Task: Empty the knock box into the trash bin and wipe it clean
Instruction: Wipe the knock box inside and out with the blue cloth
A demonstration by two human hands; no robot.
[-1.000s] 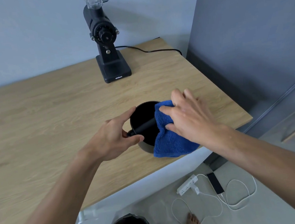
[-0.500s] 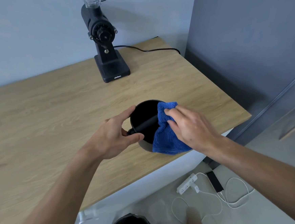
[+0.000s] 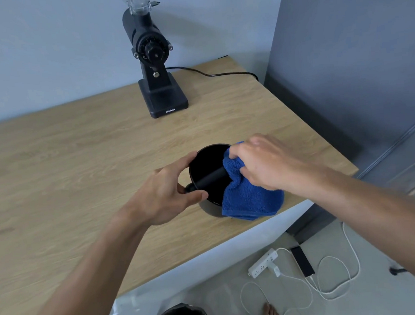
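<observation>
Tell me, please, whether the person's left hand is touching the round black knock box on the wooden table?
Touching: the head view shows the left hand gripping the round black knock box at its rim.

The scene is lit evenly by soft, diffuse daylight, and no hard glare is seen. Faint shadows are cast under the blue cloth (image 3: 250, 198) and right of the grinder (image 3: 155, 62) on the wooden table (image 3: 53, 169). The knock box (image 3: 203, 167) interior is rendered almost pure black. Straight edges are bowed by wide-angle distortion, and the forearms are stretched near the corners. Slight softness is noticed overall.
</observation>
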